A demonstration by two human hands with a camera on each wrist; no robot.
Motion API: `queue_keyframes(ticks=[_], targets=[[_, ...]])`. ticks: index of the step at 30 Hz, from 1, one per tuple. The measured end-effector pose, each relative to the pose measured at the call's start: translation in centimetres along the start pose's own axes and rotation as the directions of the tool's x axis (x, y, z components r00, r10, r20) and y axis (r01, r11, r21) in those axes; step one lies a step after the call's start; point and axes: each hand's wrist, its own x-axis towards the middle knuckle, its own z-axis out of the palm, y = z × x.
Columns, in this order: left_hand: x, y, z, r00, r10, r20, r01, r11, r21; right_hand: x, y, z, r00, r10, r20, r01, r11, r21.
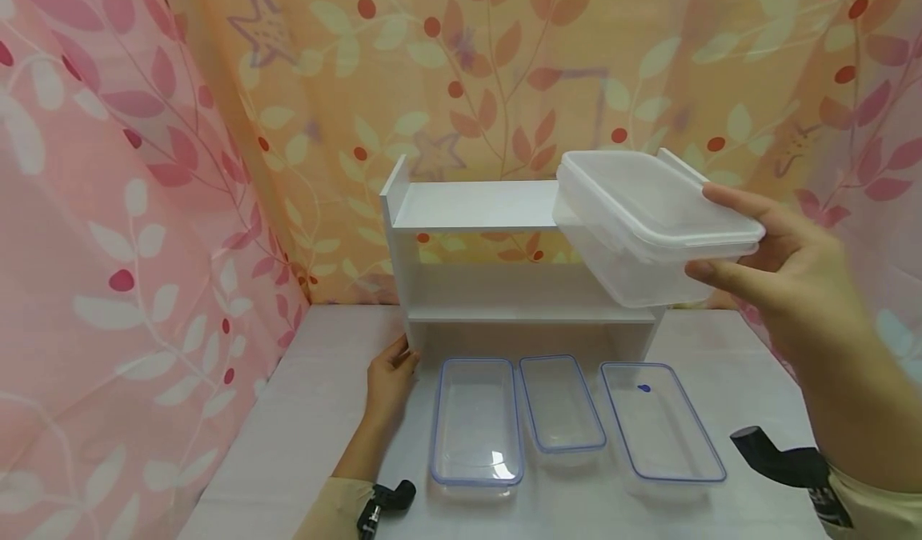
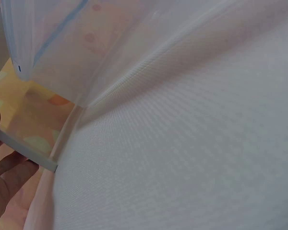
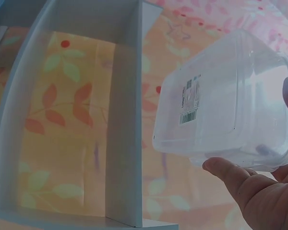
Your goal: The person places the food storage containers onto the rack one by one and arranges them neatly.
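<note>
My right hand (image 1: 799, 276) pinches a translucent plastic food container (image 1: 634, 260) with a white lid by its right end, thumb on the near side. The container is tilted and overlaps the right end of the top board of a white shelf (image 1: 475, 204) in the head view. A barcode label (image 3: 189, 100) shows on its base in the right wrist view. Low at the shelf's left side, my left hand (image 1: 391, 380) holds the edge of the side panel (image 2: 26, 151), thumb on one face and fingers on the other.
Before the shelf, on the white-covered table (image 1: 324, 436), lie a left blue-rimmed container (image 1: 478, 424), a smaller middle one (image 1: 563, 404) and a right one (image 1: 663, 420). Patterned curtains (image 1: 346, 68) hang behind and at both sides.
</note>
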Motion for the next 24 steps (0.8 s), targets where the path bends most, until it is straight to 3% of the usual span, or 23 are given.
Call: queue_keyframes(ticks=[5, 18, 22, 24], targets=[[0.3, -0.8, -0.2, 1.0, 0.005, 0.005, -0.005, 1.0, 0.008, 0.8, 0.3, 0.7, 1.0, -0.004, 0.012, 0.004, 0.999, 0.036], [0.2, -0.6, -0.2, 1.0, 0.02, -0.002, -0.02, 1.0, 0.012, 2.7, 0.5, 3.3, 0.994, 0.086, -0.067, -0.095, 0.984, -0.15], [0.3, -0.6, -0.2, 0.999, 0.033, -0.001, -0.033, 0.999, 0.021, 3.2, 0.6, 4.1, 0.992, 0.099, -0.075, -0.114, 0.967, -0.227], [0.3, -0.6, -0.2, 0.999, 0.039, -0.001, -0.039, 0.999, 0.025, 3.5, 0.5, 4.4, 0.99, 0.111, -0.086, -0.133, 0.935, -0.327]])
